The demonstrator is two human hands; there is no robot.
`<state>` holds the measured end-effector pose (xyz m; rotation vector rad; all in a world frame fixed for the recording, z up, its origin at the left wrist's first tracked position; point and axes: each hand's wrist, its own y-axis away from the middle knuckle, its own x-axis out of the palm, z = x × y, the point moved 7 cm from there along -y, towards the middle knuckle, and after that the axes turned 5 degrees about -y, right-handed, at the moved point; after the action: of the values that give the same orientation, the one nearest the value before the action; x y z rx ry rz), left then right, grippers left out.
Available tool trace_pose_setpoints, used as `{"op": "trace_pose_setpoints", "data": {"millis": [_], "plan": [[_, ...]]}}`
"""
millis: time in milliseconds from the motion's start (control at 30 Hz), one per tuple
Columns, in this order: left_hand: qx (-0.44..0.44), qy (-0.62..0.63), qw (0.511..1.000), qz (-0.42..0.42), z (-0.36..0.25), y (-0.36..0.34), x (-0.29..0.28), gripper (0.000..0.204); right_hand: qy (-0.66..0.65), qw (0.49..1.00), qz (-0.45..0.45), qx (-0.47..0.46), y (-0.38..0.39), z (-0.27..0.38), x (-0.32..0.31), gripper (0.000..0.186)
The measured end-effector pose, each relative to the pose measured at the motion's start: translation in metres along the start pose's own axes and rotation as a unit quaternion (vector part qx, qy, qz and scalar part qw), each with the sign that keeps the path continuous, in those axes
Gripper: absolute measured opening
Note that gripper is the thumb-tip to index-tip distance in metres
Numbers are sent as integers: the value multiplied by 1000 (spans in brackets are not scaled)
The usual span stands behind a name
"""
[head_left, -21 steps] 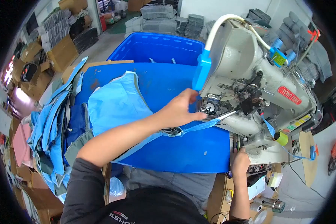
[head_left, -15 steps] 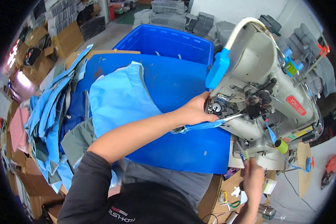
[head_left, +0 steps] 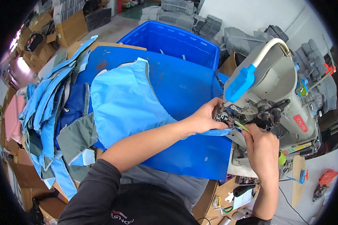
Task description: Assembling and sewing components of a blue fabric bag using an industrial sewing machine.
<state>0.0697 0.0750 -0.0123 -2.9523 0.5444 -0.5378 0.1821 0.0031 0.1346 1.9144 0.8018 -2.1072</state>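
At the needle area of a grey sewing machine (head_left: 285, 112), my left hand (head_left: 204, 118) curls its fingers and thumb around small metal parts. Its fingertips are partly hidden, so what they grip cannot be made out. A narrow end of light blue fabric (head_left: 214, 132) runs under that hand, and the wide light blue panel (head_left: 125, 101) spreads over the blue table top (head_left: 176, 84). Closed on a slim yellow-green tool (head_left: 242, 127), my right hand (head_left: 262, 148) points it at the same metal parts, close to my left thumb. The tool's exact kind does not show.
A pile of light blue and grey fabric pieces (head_left: 50, 112) lies at the left. Behind the table stands a blue bin (head_left: 176, 39). A blue-ended white hose (head_left: 241, 83) hangs beside the machine head. Below right, green-handled scissors (head_left: 227, 209) lie on a lower surface.
My right hand has come up from below the machine bed to the needle area with the tool. My left hand stays at the needle area. The whole view has shifted slightly.
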Motion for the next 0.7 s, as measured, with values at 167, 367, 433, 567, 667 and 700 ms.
{"op": "trace_pose_setpoints", "data": {"millis": [167, 367, 433, 567, 667, 700], "plan": [[8, 29, 999, 21, 4, -1, -2, 71, 5, 1000, -7, -16, 1, -5, 14, 10], [-21, -20, 999, 14, -1, -6, -7, 65, -239, 925, -230, 183, 87, -74, 57, 10], [-98, -80, 991, 51, -6, -5, -6, 52, -205, 949, -206, 122, 111, -56, 71, 9], [-26, -100, 995, 10, 1, -11, -12, 45, -25, 996, -11, 85, 121, -23, 144, 38], [-40, -84, 994, -52, 7, -13, -12, 45, 39, 998, -39, 4, 105, 6, 133, 43], [-37, -93, 994, -53, 3, -9, -14, 44, 38, 998, -52, 14, 94, 7, 121, 43]]}}
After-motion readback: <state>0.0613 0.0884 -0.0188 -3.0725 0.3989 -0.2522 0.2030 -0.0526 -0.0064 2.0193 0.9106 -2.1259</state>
